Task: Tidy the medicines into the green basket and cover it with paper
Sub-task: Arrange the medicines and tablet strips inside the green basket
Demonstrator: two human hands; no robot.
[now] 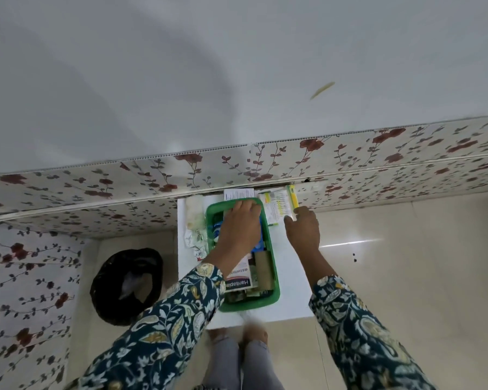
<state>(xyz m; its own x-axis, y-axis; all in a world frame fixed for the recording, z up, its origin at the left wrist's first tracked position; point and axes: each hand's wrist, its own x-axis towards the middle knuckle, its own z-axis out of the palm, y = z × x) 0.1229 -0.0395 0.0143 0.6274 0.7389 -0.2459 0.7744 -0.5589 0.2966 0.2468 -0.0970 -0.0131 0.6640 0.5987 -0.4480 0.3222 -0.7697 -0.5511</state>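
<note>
- Resting on the white bench (288,277) against the far flowered wall, the green basket (273,280) already carries most of the medicines: cartons and a plaster box at its near end, blue packs toward the middle.
- Step in hand, as judged: loading is nearly done; covering with paper is not yet begun.
- The medicine pack (278,205), white with a yellow edge, lies on the bench just beside the basket's far right corner.
- The folded paper (238,193) lies beyond the far rim, against the wall.
- The left hand (241,228) lies flat over the contents, fingers (247,206) together, reaching the far rim, gripping nothing visible.
- The right hand (303,230) touches the pack's near right corner; whether its fingers are closed on it cannot be told.
- Next move calls for lifting that pack leftward into the basket, then spreading the paper.
</note>
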